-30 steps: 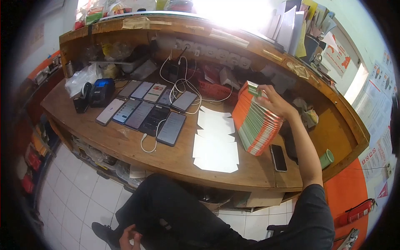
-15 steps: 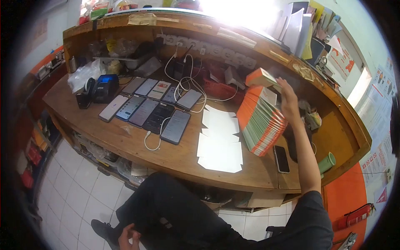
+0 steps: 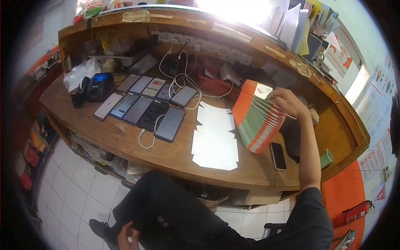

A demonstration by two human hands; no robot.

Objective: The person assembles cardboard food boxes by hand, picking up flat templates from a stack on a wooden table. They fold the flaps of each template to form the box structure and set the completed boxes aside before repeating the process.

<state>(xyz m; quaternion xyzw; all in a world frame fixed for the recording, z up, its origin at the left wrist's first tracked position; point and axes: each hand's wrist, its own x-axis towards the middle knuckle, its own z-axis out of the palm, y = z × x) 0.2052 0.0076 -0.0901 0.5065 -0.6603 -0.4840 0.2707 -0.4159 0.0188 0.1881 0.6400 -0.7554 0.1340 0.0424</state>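
Observation:
My right hand has its fingers bent over the upper right edge of a stack of flat orange, white and green cartons standing on edge. The fingertips are partly hidden there. Left of the stack lies a white unfolded carton sheet with cut flaps, its blank side up. A black phone rests just right of the stack. Low in the view, my left hand hangs beside my leg, fingers loosely bent and apart, with nothing visible in it.
Several phones lie in two rows on the wooden desk, some with white cables. A small black printer stands left of them. A red basket sits at the back, and a green cup at the right.
The small orange and white box by my right hand above the stack is out of sight. That hand has come down onto the stack, its fingers bending. My left hand stays low.

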